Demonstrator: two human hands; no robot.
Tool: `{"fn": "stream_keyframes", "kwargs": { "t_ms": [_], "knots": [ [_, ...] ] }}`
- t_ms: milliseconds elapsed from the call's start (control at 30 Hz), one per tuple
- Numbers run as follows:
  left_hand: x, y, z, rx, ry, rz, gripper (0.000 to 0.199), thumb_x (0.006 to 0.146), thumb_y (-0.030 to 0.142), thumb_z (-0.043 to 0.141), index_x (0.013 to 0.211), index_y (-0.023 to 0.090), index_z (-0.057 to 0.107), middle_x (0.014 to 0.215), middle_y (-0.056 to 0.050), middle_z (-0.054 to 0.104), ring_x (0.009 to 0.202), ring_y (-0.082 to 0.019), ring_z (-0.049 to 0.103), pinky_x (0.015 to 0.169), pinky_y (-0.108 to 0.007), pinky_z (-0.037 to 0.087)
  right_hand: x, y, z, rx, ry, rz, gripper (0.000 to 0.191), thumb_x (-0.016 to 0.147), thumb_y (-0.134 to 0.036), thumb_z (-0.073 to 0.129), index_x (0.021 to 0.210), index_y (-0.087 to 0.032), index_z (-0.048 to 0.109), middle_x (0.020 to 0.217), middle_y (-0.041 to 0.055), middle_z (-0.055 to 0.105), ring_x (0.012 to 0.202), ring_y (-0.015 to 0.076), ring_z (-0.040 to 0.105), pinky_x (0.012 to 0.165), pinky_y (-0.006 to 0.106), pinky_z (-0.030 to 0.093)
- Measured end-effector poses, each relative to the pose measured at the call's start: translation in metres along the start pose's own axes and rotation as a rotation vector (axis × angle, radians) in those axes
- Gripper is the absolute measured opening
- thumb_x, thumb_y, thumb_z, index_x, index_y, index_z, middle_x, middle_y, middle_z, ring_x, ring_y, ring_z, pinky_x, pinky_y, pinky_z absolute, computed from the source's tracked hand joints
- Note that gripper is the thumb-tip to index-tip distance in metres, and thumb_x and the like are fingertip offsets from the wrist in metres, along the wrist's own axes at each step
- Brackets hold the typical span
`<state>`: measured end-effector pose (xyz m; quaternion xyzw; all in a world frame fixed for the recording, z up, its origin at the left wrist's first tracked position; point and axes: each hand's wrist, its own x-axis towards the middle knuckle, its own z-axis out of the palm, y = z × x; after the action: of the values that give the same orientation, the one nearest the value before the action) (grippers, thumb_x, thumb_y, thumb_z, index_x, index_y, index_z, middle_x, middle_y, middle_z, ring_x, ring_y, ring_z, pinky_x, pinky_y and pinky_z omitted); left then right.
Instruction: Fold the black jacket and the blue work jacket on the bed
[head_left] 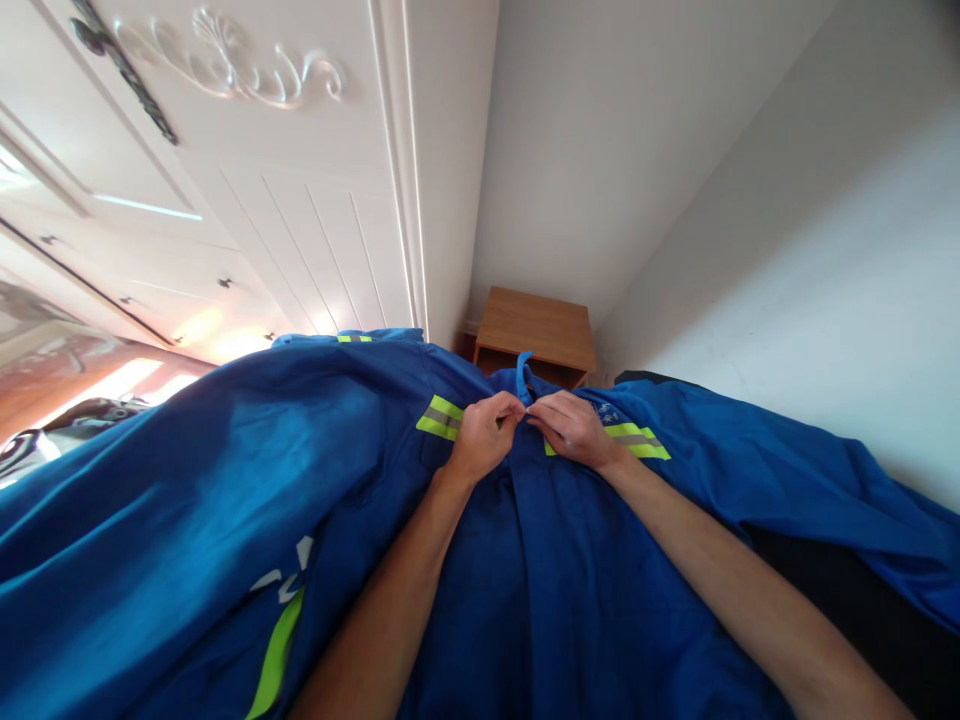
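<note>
A blue work jacket [480, 600] with yellow-green and grey reflective strips lies spread out in front of me, its sleeves reaching to both sides. My left hand [489, 432] pinches the front placket just below the collar [523, 378]. Close beside it, my right hand [571, 425] grips the same spot from the other side, fingertips nearly touching those of the left. What lies between the fingertips, such as a button or snap, is too small to make out. Light lettering shows on the chest beside my right hand.
A white wardrobe [442, 150] with carved ornament and a dark metal handle [124, 65] stands at the left. Beyond the collar is a small wooden cabinet [536, 325]. A pale wall [810, 280] rises on the right. Black material [847, 610] shows under the right sleeve.
</note>
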<state>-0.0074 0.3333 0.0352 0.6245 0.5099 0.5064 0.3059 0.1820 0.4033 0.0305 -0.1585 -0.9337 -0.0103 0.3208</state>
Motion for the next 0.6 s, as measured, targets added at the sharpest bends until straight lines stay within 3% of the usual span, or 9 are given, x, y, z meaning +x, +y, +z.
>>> {"fn": "stream_keyframes", "kwargs": {
  "t_ms": [200, 333, 467, 600],
  "knots": [
    [0.002, -0.006, 0.006, 0.007, 0.026, -0.041, 0.01, 0.087, 0.012, 0.061, 0.087, 0.022, 0.063, 0.086, 0.0, 0.075, 0.085, -0.018, 0.073, 0.077, -0.028, 0.056, 0.001, 0.007, 0.006, 0.079, 0.016, 0.061, 0.022, 0.1, -0.025, 0.051, 0.107, -0.019, 0.071, 0.094, 0.0098, 0.071, 0.085, 0.0201, 0.065, 0.077, 0.034, 0.054],
    [0.003, -0.01, 0.01, 0.201, 0.055, -0.053, 0.012, 0.089, 0.012, 0.058, 0.094, 0.021, 0.065, 0.097, -0.005, 0.076, 0.095, -0.021, 0.071, 0.085, -0.032, 0.055, 0.0, 0.012, 0.013, 0.167, -0.017, 0.165, 0.025, 0.1, -0.035, 0.052, 0.112, -0.021, 0.069, 0.099, 0.0096, 0.07, 0.092, 0.021, 0.066, 0.083, 0.035, 0.056],
    [0.001, -0.008, 0.008, 0.493, -0.022, -0.021, 0.022, 0.099, 0.024, 0.047, 0.103, 0.019, 0.068, 0.102, -0.01, 0.075, 0.1, -0.025, 0.069, 0.092, -0.039, 0.05, -0.003, 0.017, 0.015, 0.183, 0.023, 0.347, 0.035, 0.098, -0.045, 0.054, 0.12, -0.02, 0.065, 0.108, 0.0104, 0.068, 0.1, 0.0229, 0.066, 0.09, 0.039, 0.056],
    [-0.005, -0.006, 0.006, 0.612, -0.112, 0.052, 0.038, 0.104, 0.034, 0.035, 0.118, 0.017, 0.066, 0.126, -0.013, 0.069, 0.129, -0.028, 0.055, 0.106, -0.045, 0.04, 0.0, 0.005, 0.006, 0.101, 0.024, 0.388, 0.044, 0.099, -0.047, 0.049, 0.13, -0.019, 0.06, 0.121, 0.0142, 0.065, 0.114, 0.0259, 0.062, 0.101, 0.045, 0.052]
  ]
}}
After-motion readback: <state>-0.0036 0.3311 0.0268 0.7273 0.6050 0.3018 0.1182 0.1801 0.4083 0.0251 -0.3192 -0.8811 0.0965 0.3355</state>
